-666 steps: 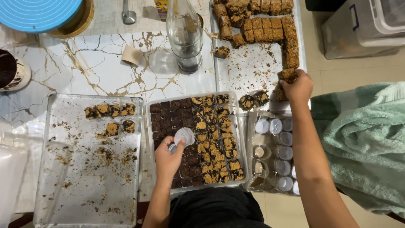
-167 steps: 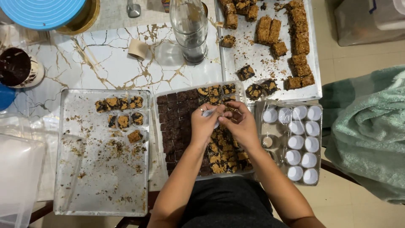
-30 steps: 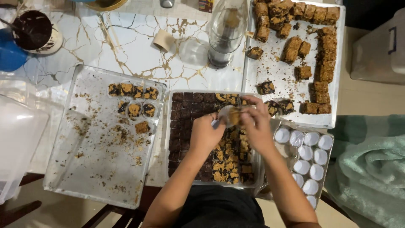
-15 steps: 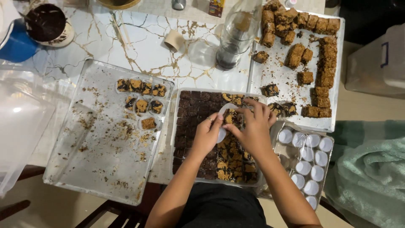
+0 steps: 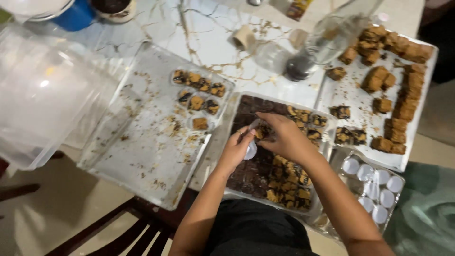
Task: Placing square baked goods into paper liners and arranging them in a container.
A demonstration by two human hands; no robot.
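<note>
My left hand point(image 5: 235, 150) pinches a small white paper cup point(image 5: 250, 151) over the middle tray point(image 5: 231, 124) of dark brownie slab and cut nut-topped pieces. My right hand point(image 5: 286, 137) meets it from the right, fingers closed on a brownie piece point(image 5: 263, 132) right at the cup. Both hands hover just above the slab's upper middle. Several cut pieces point(image 5: 286, 182) fill the tray's right side below my right forearm.
A crumb-strewn tray point(image 5: 142, 156) on the left holds several cupped pieces point(image 5: 196, 92). A right-hand tray point(image 5: 360, 102) carries cake chunks. A pack of white cups point(image 5: 374, 189), a glass bottle point(image 5: 327, 42), a clear plastic tub point(image 5: 42, 99) and a wooden chair point(image 5: 118, 223) surround them.
The view has shifted and tilted. My right hand's fingers, spread half a second ago, have closed on the piece at the cup; both hands stay over the middle tray.
</note>
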